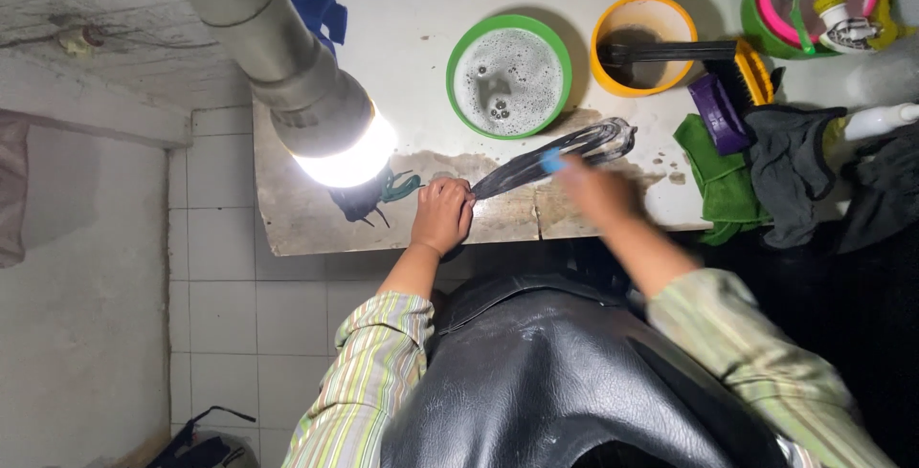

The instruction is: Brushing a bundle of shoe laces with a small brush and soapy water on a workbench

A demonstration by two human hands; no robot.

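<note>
Left hand (441, 213) pinches dark shoelaces (565, 149) flat on table (402, 18); blurred right hand (595, 189) grips blue brush (552, 161), green bowl (509, 76) at 12 o'clock.

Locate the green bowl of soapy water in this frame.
In the head view the green bowl sits on the white table, upper centre, left of the orange bowl and beyond the dark laces.

A green bowl (509, 80) of soapy water sits beside a yellow bowl (643, 44); a lit lamp (335, 138) hangs over the surface (412, 9).
</note>
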